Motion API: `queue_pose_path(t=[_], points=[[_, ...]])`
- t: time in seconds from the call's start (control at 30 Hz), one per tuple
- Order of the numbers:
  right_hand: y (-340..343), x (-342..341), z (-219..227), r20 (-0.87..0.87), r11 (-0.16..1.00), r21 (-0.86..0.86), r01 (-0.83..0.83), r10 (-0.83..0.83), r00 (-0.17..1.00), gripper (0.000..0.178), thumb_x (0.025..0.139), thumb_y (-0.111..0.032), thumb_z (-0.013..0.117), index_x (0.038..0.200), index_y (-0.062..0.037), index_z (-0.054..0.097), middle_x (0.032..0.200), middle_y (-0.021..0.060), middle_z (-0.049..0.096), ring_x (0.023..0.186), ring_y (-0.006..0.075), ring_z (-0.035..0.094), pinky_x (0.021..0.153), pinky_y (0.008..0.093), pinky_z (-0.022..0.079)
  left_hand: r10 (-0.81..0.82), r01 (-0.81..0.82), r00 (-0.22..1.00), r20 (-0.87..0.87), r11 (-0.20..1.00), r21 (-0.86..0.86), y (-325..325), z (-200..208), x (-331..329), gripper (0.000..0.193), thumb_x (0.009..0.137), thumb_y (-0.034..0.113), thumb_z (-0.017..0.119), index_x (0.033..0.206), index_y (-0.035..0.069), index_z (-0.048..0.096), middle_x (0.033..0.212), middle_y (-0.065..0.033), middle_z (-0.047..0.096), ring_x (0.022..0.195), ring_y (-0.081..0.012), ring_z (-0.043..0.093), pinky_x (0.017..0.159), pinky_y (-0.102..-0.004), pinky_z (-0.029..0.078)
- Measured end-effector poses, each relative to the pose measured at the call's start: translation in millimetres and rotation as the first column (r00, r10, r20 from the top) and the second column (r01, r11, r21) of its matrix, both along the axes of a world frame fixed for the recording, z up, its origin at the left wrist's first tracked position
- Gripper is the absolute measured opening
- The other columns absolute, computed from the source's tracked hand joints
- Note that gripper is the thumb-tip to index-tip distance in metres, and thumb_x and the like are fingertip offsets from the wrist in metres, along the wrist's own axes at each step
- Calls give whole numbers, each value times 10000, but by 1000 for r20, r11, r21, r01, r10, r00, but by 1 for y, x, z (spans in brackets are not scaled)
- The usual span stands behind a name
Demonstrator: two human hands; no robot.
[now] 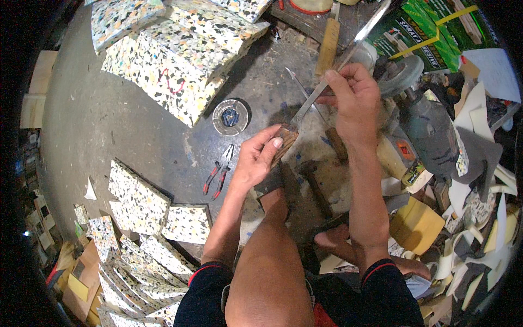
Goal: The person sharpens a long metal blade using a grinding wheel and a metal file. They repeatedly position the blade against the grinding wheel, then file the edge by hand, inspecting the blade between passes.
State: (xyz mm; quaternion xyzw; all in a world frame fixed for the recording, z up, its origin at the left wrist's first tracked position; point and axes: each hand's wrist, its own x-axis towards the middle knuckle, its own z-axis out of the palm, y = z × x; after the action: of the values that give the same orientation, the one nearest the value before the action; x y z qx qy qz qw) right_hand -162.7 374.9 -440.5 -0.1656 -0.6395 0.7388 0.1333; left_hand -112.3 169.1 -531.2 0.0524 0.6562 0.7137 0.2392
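Note:
My left hand (256,156) is closed on a brown wooden piece (287,143), the thumb pressed on its face. My right hand (354,101) pinches a long, narrow metal blade (310,106) that slants to the upper right. The blade's lower end meets the top of the wooden piece; whether the two are joined, I cannot tell. Under the right hand, a thin pointed knife (297,80) with a brown handle lies on the floor. Pliers (219,173) with red and black grips lie left of my left hand, below a round glass dish (230,117) holding small blue pieces.
Large speckled foam blocks (163,65) lie at the far left, with more foam pieces (139,199) at the near left. A hammer (316,188) lies near my feet. On the right are a grey bench grinder (430,128), green boxes (430,32), a yellow block (417,224) and heaped scraps.

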Motion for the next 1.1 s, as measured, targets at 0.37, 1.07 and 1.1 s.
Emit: queue_pose_path(t=[0.37,1.07,1.1], points=[[-7,-5,-14,139,981,95,-167,154,978,131,923,-138,669,895,-47,579,861,63,660,725,113,644,567,257,579,81,-80,994,74,997,-19,0,-10,18,387,1016,269,584,1274,-19,610,1059,-44,693,911,-102,613,818,-270,500],[-17,8,-22,136,988,48,-147,139,981,139,937,-149,654,887,-58,561,864,44,630,777,108,630,587,249,561,135,-131,988,70,989,-63,-6,-19,24,409,1003,214,603,1289,-78,589,1138,-116,694,1015,-149,621,899,-291,493],[-17,6,-25,143,985,66,-162,152,978,143,938,-150,653,882,-58,557,859,45,628,781,109,632,585,250,562,144,-139,986,78,988,-61,-5,-19,24,418,998,199,613,1296,-92,580,1153,-138,692,1036,-160,624,908,-298,497]])
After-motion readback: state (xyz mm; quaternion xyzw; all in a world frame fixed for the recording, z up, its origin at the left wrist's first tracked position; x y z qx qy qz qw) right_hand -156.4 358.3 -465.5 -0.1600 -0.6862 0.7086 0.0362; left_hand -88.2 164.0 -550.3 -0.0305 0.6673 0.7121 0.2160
